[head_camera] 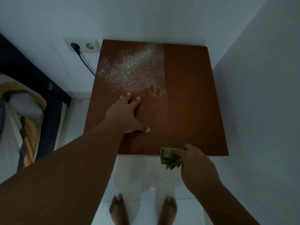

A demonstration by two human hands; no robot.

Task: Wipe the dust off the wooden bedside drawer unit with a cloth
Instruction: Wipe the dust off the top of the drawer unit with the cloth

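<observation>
Wooden bedside drawer unit (pixel 191 98) is seen from above, set in a corner against pale walls; only its brown top is shown. White dust (pixel 134 65) is spread over the far-left part of the top, ending at a straight edge near the middle; the right half is seen bare. Finger-shaped marks are visible in the dust just beyond the left hand.

Left hand (pixel 128 116) is laid flat on the top, fingers spread wide, thumb out toward the front edge; nothing is held in it.

Right hand (pixel 193 158) is closed around a crumpled green cloth (pixel 169 158), which is bunched at the front edge of the unit, partly on the top and partly hanging past it.

Pale powder (pixel 146 174) is seen scattered on the white floor tiles directly below the front edge. Two bare feet (pixel 117 208) are planted just before it.

A double wall socket (pixel 82 45) is noted left of the unit, one black plug inserted, cable trailing down behind. A bed (pixel 24 111) with rumpled bedding is seen at far left.
</observation>
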